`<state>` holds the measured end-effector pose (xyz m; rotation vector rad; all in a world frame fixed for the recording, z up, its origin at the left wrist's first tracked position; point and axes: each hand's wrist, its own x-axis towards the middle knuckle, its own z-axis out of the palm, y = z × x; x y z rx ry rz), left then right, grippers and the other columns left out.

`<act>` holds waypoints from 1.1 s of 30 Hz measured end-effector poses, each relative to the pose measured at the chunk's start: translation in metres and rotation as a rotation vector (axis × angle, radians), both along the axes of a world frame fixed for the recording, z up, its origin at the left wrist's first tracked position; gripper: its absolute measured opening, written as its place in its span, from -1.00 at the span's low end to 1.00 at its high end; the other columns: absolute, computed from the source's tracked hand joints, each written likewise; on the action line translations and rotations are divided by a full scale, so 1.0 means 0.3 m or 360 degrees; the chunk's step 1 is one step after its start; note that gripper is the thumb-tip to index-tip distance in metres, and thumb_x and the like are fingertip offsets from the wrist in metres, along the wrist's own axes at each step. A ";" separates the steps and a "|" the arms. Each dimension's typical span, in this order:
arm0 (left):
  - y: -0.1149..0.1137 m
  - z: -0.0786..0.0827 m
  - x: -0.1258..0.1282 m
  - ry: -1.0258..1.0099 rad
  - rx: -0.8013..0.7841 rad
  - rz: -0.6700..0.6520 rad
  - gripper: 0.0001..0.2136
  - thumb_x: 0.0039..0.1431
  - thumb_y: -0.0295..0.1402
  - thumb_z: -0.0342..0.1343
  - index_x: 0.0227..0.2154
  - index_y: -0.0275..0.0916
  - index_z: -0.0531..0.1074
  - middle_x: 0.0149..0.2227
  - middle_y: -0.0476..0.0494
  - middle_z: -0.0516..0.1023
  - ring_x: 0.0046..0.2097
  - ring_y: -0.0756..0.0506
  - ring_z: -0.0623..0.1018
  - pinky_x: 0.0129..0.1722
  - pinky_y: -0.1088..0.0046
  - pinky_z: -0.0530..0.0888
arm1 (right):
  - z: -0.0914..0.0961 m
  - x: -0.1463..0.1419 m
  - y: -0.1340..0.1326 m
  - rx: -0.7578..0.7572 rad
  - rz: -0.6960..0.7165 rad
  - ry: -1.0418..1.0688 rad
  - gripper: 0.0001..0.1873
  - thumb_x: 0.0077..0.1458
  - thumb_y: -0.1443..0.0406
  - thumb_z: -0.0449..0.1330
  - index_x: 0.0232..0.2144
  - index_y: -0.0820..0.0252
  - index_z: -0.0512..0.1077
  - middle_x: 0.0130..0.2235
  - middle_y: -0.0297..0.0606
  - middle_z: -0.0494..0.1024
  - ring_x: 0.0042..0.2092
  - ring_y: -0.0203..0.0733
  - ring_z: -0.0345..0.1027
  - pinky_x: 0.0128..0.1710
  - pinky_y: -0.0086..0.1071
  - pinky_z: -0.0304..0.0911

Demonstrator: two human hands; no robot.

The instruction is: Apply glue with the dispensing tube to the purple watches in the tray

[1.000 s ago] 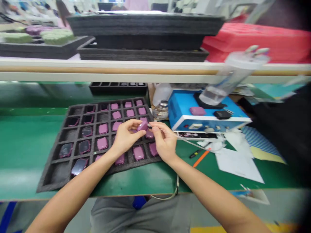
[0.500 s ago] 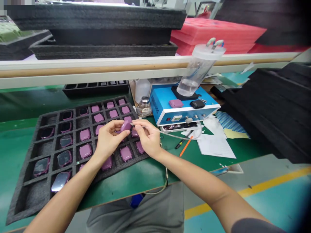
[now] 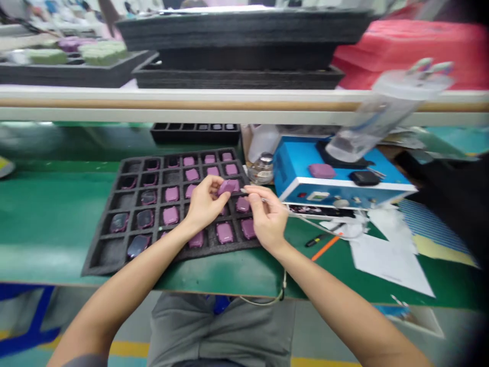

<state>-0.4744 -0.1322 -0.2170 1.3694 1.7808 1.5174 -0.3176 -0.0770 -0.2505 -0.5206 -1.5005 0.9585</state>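
Note:
My left hand (image 3: pixel 206 200) pinches a purple watch case (image 3: pixel 226 187) between thumb and fingers, tilted above a dark foam tray (image 3: pixel 110 253). Just right of it, my right hand (image 3: pixel 267 216) is closed on a thin clear tube (image 3: pixel 311 223). The tube's small pale tip points at the case, with a slight gap between them. More purple cases (image 3: pixel 224 233) lie in the tray's compartments under and around my hands. Dark-glass watch faces (image 3: pixel 138 246) fill several pockets on the left. My wrists and fingers hide part of the tray.
A blue machine (image 3: pixel 290 158) stands at right, bearing a clear cylinder (image 3: pixel 355 132), a purple case (image 3: pixel 321 171) and a black piece (image 3: pixel 364 178). Beside it is a glass jar (image 3: pixel 263 168). An orange stick (image 3: pixel 326 246) and white paper (image 3: pixel 385 262) lie nearer. A shelf edge (image 3: pixel 191 106) crosses behind.
The view has swung left, so the bench appears shifted right. The tube's tip, earlier at the case's edge, now sits slightly apart from it. Both hands keep their holds.

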 end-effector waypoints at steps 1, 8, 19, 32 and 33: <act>-0.001 0.002 -0.022 0.0062 0.0008 0.0055 -0.68 0.07 -0.38 0.26 -0.08 -0.29 0.47 -0.24 -0.11 0.56 -0.25 -0.03 0.56 -0.27 0.50 0.46 | -0.007 0.002 -0.002 -0.0030 0.0008 0.0001 -0.81 0.35 0.21 0.22 -0.16 0.14 0.61 -0.09 -0.14 0.64 -0.03 -0.11 0.55 -0.01 -0.18 0.53; -0.044 0.080 -0.319 0.0976 -0.0354 0.0602 -0.59 0.21 -0.41 0.11 0.12 -0.24 0.50 -0.02 -0.19 0.61 -0.04 -0.20 0.57 0.05 0.26 0.43 | -0.026 0.007 -0.011 -0.0087 0.0041 0.0011 -0.80 0.34 0.20 0.24 -0.15 0.16 0.61 -0.09 -0.15 0.62 -0.03 -0.11 0.55 -0.08 -0.19 0.57; 0.006 0.084 -0.501 0.1392 -0.0931 0.0765 -0.54 0.35 -0.22 -0.04 0.16 -0.32 0.53 0.13 -0.39 0.55 0.22 -0.38 0.44 0.20 0.07 0.39 | -0.024 0.004 -0.008 -0.0099 0.0069 0.0025 -0.81 0.34 0.20 0.25 -0.16 0.16 0.62 -0.09 -0.15 0.62 -0.05 -0.11 0.55 -0.10 -0.19 0.57; 0.153 0.149 -0.502 0.1239 -0.1119 0.0680 -0.56 0.04 -0.52 0.21 0.04 -0.44 0.57 0.10 -0.52 0.58 0.20 -0.42 0.53 0.21 0.08 0.42 | -0.027 0.008 -0.012 -0.0156 0.0053 0.0006 -0.79 0.34 0.17 0.24 -0.16 0.15 0.62 -0.10 -0.17 0.62 -0.06 -0.11 0.55 -0.10 -0.17 0.58; 0.132 0.153 -0.470 0.1169 -0.1037 0.0641 -0.57 0.12 -0.48 0.18 0.08 -0.39 0.56 0.09 -0.45 0.60 0.17 -0.34 0.56 0.18 0.16 0.45 | -0.026 0.006 -0.012 -0.0164 0.0053 0.0010 -0.78 0.34 0.16 0.24 -0.16 0.14 0.62 -0.10 -0.17 0.62 -0.06 -0.11 0.55 -0.10 -0.18 0.58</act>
